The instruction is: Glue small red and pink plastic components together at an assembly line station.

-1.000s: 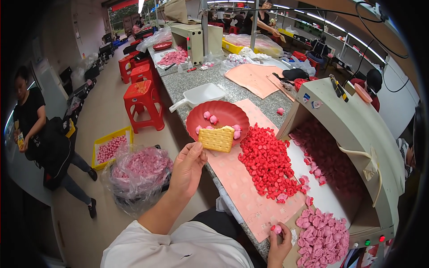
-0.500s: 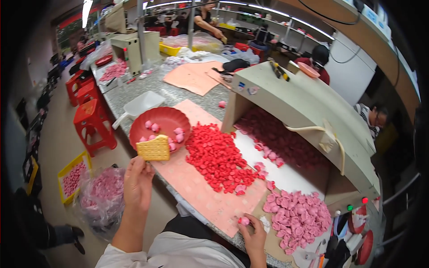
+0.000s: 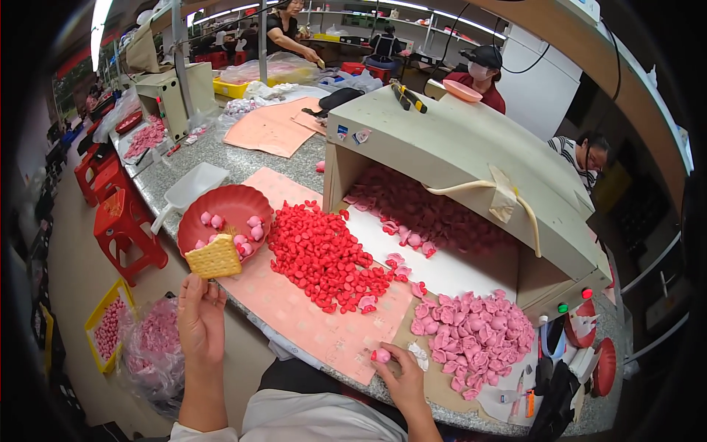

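Observation:
My left hand is raised at the table's front edge and pinches a bitten yellow cracker by its lower edge. Behind the cracker, partly covered by it, is a red scalloped dish holding several small pink balls. Between thumb and fingers of my right hand is a small pink ball with a red end, just over the pink mat. Beyond that hand lies a heap of small red pieces. To its right sits a pile of pink petal-like pieces.
A beige box-shaped machine with an open front covers more pink pieces; pliers lie on top. A white scoop rests beside the dish. Red stools and a yellow crate stand on the floor at left. Other people work beyond.
The whole view has shifted, so the table appears further left and higher. The cracker has tilted slightly in my left hand. Both hands keep their hold.

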Demonstrator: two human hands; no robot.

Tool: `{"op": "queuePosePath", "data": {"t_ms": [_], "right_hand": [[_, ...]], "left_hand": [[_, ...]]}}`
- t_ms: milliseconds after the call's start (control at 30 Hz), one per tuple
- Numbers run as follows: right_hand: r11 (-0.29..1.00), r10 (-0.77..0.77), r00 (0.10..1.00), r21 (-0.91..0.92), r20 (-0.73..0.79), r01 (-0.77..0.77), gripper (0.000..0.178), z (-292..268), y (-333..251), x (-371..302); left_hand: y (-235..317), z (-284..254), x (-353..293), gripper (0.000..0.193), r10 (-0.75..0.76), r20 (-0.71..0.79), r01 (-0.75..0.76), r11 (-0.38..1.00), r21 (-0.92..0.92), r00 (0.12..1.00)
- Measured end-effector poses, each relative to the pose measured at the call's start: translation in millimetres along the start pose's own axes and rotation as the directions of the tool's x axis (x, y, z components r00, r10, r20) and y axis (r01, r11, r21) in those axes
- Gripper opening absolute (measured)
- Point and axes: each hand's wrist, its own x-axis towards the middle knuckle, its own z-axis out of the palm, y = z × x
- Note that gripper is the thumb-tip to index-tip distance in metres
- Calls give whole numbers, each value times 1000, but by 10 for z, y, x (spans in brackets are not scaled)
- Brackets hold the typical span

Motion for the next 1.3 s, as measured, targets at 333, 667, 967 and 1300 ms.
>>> {"op": "queuePosePath", "data": {"t_ms": [333, 667, 967, 1300], "right_hand": [[999, 29, 999, 44, 31, -30, 36, -20, 49, 48], [998, 32, 999, 61, 36, -35, 35, -46, 56, 107], [999, 13, 999, 40, 43, -14, 36, -34, 56, 109], [998, 49, 998, 46, 30, -51, 39, 3, 26, 54]], "left_hand": [[-55, 138, -44, 9, -43, 46, 42, 999, 21, 998], [-103, 88, -9, 11, -37, 49, 36, 999, 6, 998], [-89, 90, -39, 9, -39, 28, 39, 999, 5, 999], [-69, 95, -63, 7, -57, 62, 57, 998, 7, 996]]}}
